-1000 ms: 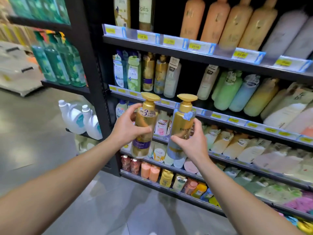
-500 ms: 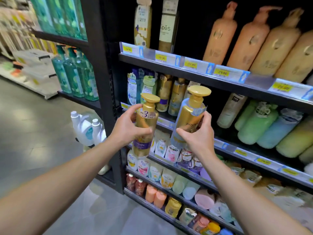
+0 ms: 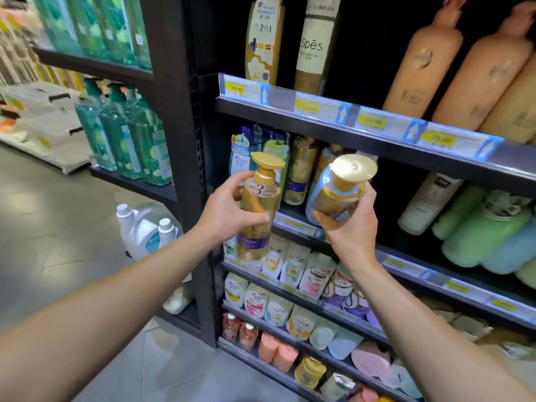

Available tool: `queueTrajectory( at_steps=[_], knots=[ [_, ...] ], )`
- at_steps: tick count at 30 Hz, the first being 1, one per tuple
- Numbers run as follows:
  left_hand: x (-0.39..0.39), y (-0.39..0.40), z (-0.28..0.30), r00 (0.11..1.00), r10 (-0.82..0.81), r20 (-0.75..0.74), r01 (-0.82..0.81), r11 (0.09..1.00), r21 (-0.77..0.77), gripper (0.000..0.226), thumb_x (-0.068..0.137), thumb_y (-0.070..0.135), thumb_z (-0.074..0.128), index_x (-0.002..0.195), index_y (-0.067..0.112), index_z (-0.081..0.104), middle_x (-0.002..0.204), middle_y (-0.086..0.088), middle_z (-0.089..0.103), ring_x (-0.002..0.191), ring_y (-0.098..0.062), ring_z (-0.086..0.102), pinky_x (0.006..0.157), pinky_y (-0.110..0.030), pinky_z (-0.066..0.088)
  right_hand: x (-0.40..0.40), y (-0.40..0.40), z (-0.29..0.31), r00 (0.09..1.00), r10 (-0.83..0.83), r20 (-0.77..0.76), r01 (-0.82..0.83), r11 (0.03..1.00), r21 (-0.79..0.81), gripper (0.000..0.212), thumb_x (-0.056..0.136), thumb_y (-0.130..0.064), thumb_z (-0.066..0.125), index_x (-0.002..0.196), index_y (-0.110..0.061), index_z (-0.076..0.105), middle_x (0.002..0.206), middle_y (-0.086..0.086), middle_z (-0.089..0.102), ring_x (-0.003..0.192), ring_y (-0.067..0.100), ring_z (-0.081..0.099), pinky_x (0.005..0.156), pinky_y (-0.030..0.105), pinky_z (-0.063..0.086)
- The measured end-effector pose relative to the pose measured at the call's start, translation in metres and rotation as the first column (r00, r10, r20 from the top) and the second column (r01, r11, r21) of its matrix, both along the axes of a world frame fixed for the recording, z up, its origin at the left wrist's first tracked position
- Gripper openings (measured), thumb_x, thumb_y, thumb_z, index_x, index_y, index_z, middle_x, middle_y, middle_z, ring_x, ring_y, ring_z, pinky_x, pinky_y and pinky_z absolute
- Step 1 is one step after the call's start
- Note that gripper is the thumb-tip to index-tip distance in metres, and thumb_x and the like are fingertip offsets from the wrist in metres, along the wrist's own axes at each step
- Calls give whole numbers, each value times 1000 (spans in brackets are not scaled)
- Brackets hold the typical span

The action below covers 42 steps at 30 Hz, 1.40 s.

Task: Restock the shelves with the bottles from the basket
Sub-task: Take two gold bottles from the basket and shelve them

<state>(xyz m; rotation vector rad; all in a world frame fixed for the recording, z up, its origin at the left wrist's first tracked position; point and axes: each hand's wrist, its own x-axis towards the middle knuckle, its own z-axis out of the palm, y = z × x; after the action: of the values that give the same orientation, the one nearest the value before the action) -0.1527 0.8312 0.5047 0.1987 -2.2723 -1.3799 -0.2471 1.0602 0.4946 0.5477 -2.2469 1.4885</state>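
My left hand grips an upright gold pump bottle with a purple label, held in front of the shelf unit's left post. My right hand holds a second gold bottle with a pale blue collar, tilted so its round gold cap faces me. Both are level with the second shelf, where similar gold bottles stand at the back. The basket is out of view.
The shelf above carries price tags and tall peach bottles. Green and blue bottles lie to the right. Lower shelves hold refill pouches. Green bottles and white jugs fill the neighbouring bay on the left.
Both hands have raised the bottles toward the second shelf. The right bottle has tipped over so its cap now points at me. The view has moved closer and upward.
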Motion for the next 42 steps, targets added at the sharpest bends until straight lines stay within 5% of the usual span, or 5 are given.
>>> queueTrajectory(
  at_steps=[11,23,29,38,42],
  knots=[
    [-32,-42,7,987,-158,14,158,986,-50,80,49,45,87,107,74,40,107,40,59,103,13,57,83,-20,50,-30,-34,-26,967,-233,105,232,972,25,90,66,-28,90,136,-34,34,125,-9,58,114,12,57,100,37,50],
    [-45,-64,6,950,-311,-8,309,946,-97,85,55,32,85,130,41,47,112,19,64,106,0,61,87,-29,56,-61,-51,-30,906,-404,125,381,908,173,59,70,-34,87,95,-21,36,86,-13,52,75,10,56,58,22,38],
    [-45,-53,15,940,-337,-47,331,938,-102,79,55,32,79,127,34,47,106,24,65,98,-1,64,80,-14,50,-66,-47,-30,889,-419,186,371,896,243,55,73,-37,85,95,-13,41,94,3,56,84,23,57,70,34,43],
    [-56,-8,33,938,-271,-216,236,956,-174,75,59,28,85,124,29,47,105,29,61,99,7,59,81,-9,46,-57,-30,-30,934,-309,179,265,935,234,53,72,-34,86,95,-16,41,94,-1,50,77,11,51,70,30,40],
    [-65,9,27,935,-238,-263,178,956,-233,78,65,30,91,129,30,46,109,25,60,99,3,60,80,-12,46,-56,-20,-29,955,-255,152,212,944,251,53,73,-34,84,102,-17,43,104,1,46,90,15,50,75,30,41]
  ],
)
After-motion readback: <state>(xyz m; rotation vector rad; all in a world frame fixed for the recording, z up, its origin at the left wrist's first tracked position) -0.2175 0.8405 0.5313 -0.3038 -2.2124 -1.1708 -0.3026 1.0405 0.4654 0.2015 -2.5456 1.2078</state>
